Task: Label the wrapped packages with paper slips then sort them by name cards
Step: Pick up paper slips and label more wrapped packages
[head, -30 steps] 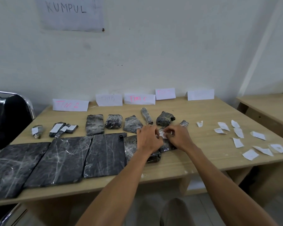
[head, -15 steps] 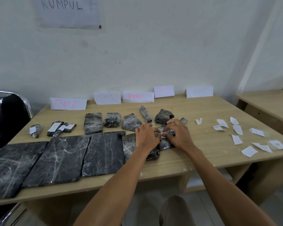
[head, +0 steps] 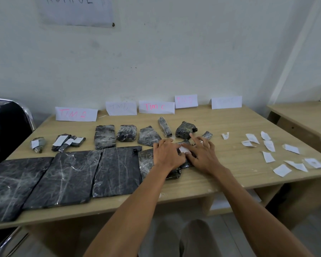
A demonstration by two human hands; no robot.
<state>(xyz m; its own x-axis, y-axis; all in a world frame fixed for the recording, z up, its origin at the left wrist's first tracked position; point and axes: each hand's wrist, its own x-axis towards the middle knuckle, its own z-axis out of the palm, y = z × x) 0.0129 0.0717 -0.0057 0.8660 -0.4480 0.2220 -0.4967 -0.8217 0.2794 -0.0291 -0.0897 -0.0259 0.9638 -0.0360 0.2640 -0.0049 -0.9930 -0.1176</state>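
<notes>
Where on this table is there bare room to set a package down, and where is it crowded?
Bare wood lies between the right hand and the loose slips, and before the rightmost name card. The left half, under flat packages, is crowded.

Desk (head: pixel 248 169) bare right of centre, up to scattered slips (head: pixel 269 145). Left blocked: flat packages (head: pixel 63 175) edge to edge, small packages (head: pixel 126 133) rowed behind. Thin strip free before name cards (head: pixel 156 107).

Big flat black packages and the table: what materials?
Large flat black packages: dark contents under clear plastic film, probably; glossy wrinkled streaks show. Pale rectangular table: wood or wood-look laminate, matte, faint grain lines visible.
</notes>
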